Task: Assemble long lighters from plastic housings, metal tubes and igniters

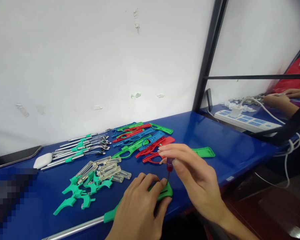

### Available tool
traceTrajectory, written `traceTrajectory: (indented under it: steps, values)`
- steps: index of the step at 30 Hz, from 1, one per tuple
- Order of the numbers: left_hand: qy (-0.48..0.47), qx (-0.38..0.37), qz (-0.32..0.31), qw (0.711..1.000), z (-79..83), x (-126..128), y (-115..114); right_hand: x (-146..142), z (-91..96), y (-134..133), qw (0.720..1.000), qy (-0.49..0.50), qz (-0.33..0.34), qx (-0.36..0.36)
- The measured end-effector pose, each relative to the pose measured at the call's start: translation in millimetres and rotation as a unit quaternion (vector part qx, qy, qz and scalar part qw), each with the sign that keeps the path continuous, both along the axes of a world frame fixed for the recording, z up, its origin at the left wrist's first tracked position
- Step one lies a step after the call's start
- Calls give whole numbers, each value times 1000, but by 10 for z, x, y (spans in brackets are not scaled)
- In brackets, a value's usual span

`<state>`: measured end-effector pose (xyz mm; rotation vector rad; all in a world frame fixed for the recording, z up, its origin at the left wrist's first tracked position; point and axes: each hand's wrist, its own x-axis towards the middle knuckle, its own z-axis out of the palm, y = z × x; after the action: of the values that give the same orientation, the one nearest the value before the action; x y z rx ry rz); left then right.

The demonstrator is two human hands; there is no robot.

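Observation:
My left hand (141,205) is closed over a green long-nosed lighter (167,190) at the table's front edge, pressing it down. Its silver metal tube (76,229) reaches out to the lower left. In my right hand (199,176) a screwdriver with a dark red handle (169,164) stands almost upright. The screwdriver's tip meets the top of the green handle, close to my left fingertips. Beyond my hands lie red, blue and green plastic casing halves (137,138) in a loose pile. My left palm hides the middle of the lighter.
Left of my hands are clear plastic fuel tanks (110,170) and teal trigger pieces (76,193). Metal tubes with wires (77,150) lie behind, beside a white rounded object (43,161). A black frame post (208,56) rises at right, near a power strip (247,120) and another person's hands (279,100).

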<state>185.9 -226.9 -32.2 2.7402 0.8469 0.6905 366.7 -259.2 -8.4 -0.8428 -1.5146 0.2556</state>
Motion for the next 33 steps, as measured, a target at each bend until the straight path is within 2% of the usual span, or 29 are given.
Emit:
traceTrajectory:
  steps: [5, 11, 16, 20, 25, 30, 33]
  values:
    - [-15, 12, -8, 1000, -13, -16, 14, 30, 60, 28, 998, 66, -11, -14]
    - [-19, -7, 0, 1000, -27, -20, 34, 31, 89, -29, 998, 30, 41, -49]
    - [-14, -19, 1, 1000, -20, -8, 28, -3, 86, -69, 1000, -1, -1, -8]
    - [-23, -28, -7, 999, -34, -14, 28, 6, 111, -54, 999, -10, 34, -27]
    - [-31, -21, 0, 999, -56, -11, 24, 37, 126, -41, 1000, 5, -20, 13]
    - [-24, -16, -1, 1000, -46, -4, 36, 55, 130, -36, 999, 4, 47, -17]
    - [-22, -16, 1, 1000, -40, -6, 33, 55, 107, -8, 1000, 17, 10, 17]
